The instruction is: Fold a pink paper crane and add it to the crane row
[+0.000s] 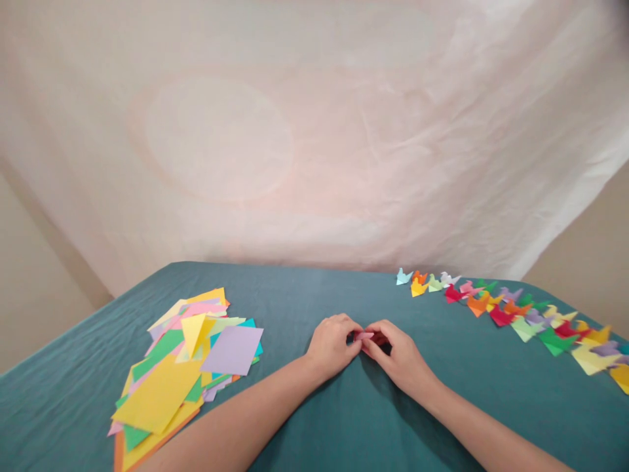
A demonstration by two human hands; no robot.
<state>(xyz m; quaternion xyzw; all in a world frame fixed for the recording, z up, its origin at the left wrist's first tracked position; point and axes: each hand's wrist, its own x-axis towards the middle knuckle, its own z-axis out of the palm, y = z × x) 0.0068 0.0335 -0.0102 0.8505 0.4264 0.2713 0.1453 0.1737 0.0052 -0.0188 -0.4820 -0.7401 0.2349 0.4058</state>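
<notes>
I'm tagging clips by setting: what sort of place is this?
Probably an indoor paper-craft spot, perhaps makeshift: loose coloured paper sheets lie heaped on one side, folded paper birds stand clustered on the other, and a pale fabric backdrop hangs behind.

The left hand (335,341) and right hand (394,349) hide most of the pink folded paper (364,335), its creases too small to tell; the bottom edge cuts off the left forearm (240,419), right forearm (484,425) and 1 orange sheet (118,453); overlapping conceals much of the paper pile (162,393); the right edge crops 1 yellow paper bird (621,377); the pale backdrop's (344,131) ring looks blurred.
</notes>
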